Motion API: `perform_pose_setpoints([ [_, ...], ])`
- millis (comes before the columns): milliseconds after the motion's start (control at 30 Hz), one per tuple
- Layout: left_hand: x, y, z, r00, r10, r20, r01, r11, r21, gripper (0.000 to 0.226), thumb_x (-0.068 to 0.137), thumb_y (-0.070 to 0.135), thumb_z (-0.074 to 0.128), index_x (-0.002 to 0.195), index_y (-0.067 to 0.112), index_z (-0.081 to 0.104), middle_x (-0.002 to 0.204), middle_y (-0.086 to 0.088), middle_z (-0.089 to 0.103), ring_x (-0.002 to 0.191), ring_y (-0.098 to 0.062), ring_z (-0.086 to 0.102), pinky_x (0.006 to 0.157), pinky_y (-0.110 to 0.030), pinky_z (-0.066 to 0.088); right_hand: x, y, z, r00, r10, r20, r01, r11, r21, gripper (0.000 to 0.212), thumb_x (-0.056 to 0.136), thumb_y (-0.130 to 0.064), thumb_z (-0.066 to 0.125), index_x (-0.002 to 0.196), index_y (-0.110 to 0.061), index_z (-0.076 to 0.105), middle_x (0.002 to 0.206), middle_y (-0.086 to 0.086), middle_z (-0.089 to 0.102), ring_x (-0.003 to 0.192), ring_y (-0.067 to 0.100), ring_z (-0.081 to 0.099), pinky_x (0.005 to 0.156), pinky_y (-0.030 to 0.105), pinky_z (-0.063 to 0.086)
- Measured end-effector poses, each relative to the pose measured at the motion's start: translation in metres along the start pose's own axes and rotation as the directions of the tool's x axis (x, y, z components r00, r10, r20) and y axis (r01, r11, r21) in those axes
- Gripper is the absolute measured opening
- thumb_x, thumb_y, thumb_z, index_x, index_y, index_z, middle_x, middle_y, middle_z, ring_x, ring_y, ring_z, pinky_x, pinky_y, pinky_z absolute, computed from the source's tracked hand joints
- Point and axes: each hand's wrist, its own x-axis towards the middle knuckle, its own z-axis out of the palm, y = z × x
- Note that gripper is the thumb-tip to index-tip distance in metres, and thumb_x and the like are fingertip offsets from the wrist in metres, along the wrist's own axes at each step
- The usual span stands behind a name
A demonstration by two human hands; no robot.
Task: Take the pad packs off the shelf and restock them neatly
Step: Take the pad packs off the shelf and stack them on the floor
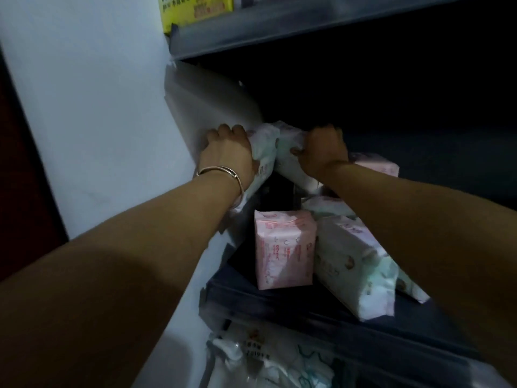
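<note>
Dim shelf bay [307, 301] at frame centre; left hand [226, 148], bangle [221, 175] on its wrist, grips a white pad pack [264, 152] against the white side panel [112, 107], right hand [323, 151] curls round a second white pack [291, 161] touching it. Below them a pink pack [284, 247] stands upright beside a tilted white-green pack [355, 264]. More packs behind the right forearm are partly hidden. Yellow box [195, 9] cut off upper left; bagged goods [265, 362] low, blurry. Shelf back too dark to read.

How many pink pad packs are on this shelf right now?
2: one pink pad pack stands upright at the shelf's front, and a second lies farther back, right of the right hand. The arms may hide others.
</note>
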Motion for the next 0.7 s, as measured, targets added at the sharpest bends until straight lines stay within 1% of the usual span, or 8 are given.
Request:
perform_pose_setpoints([
  [67,-0.003,0.002,-0.013,1.000,-0.003,-0.012,0.003,1.000,-0.026,0.063,0.088,0.037,0.059,0.132,-0.002,0.034,0.132,-0.023,0.038,0.124,-0.039,0.036,0.094,-0.043,0.040,-0.005,0.003,-0.019,1.000,-0.006,-0.009,0.006,1.000,0.003,0.048,0.092,-0.032,0.055,0.128,0.000,0.049,0.133,0.019,0.047,0.125,0.035,0.040,0.098,0.035,0.037],
  [133,-0.012,0.006,-0.029,1.000,0.006,-0.019,-0.007,0.999,-0.041,0.063,0.087,0.034,0.061,0.132,-0.001,0.034,0.132,-0.022,0.038,0.123,-0.038,0.035,0.095,-0.044,0.039,-0.017,0.006,-0.039,1.000,0.022,-0.003,-0.022,1.000,0.021,0.050,0.091,-0.030,0.057,0.130,0.000,0.046,0.135,0.019,0.045,0.127,0.036,0.038,0.097,0.036,0.039],
  [233,-0.031,0.013,-0.055,0.999,0.018,-0.049,-0.019,1.000,-0.025,0.058,0.086,0.029,0.064,0.129,0.000,0.037,0.130,-0.021,0.038,0.121,-0.037,0.035,0.094,-0.044,0.040,-0.043,0.012,-0.071,0.999,0.049,-0.007,-0.048,0.998,0.033,0.053,0.092,-0.029,0.057,0.134,-0.001,0.042,0.137,0.019,0.041,0.127,0.036,0.035,0.097,0.038,0.041],
  [333,-0.060,0.020,-0.081,0.997,0.034,-0.066,-0.035,0.999,-0.027,0.053,0.087,0.024,0.063,0.127,0.001,0.037,0.130,-0.020,0.036,0.120,-0.037,0.035,0.093,-0.045,0.040,-0.076,0.016,-0.105,0.999,0.032,-0.043,-0.030,0.998,0.054,0.051,0.091,-0.027,0.058,0.130,0.002,0.043,0.133,0.021,0.042,0.126,0.036,0.035,0.096,0.038,0.040],
  [400,-0.083,0.024,-0.097,0.998,0.021,-0.051,-0.025,0.997,-0.076,0.052,0.086,0.020,0.063,0.127,0.002,0.038,0.131,-0.019,0.035,0.121,-0.037,0.034,0.092,-0.046,0.040,-0.101,0.018,-0.126,0.998,0.027,-0.059,-0.024,0.998,0.054,0.049,0.091,-0.027,0.059,0.127,0.002,0.045,0.131,0.021,0.043,0.124,0.036,0.037,0.097,0.037,0.037],
  [567,-0.148,0.029,-0.122,1.000,-0.008,0.020,0.012,0.982,-0.186,0.047,0.085,0.014,0.060,0.127,0.001,0.040,0.131,-0.019,0.035,0.124,-0.036,0.031,0.100,-0.045,0.039,-0.171,0.022,-0.168,0.996,-0.018,-0.088,0.022,0.999,0.045,0.042,0.091,-0.025,0.059,0.121,0.002,0.047,0.128,0.020,0.045,0.121,0.034,0.039,0.099,0.033,0.033],
  [633,-0.176,0.030,-0.127,0.999,-0.008,0.044,0.018,0.974,-0.228,0.047,0.085,0.012,0.061,0.126,0.001,0.042,0.131,-0.019,0.035,0.124,-0.035,0.031,0.101,-0.044,0.038,-0.199,0.026,-0.177,0.998,-0.002,-0.069,0.006,0.998,0.059,0.044,0.090,-0.026,0.061,0.121,0.001,0.048,0.128,0.019,0.046,0.122,0.033,0.039,0.098,0.034,0.035],
  [700,-0.205,0.028,-0.129,0.998,0.017,0.065,0.000,0.968,-0.251,0.049,0.084,0.011,0.061,0.128,0.002,0.042,0.131,-0.019,0.036,0.124,-0.035,0.032,0.102,-0.040,0.033,-0.227,0.029,-0.181,0.999,0.012,-0.039,-0.008,0.996,0.090,0.045,0.089,-0.027,0.063,0.120,0.001,0.049,0.127,0.018,0.046,0.122,0.034,0.039,0.095,0.037,0.039],
])
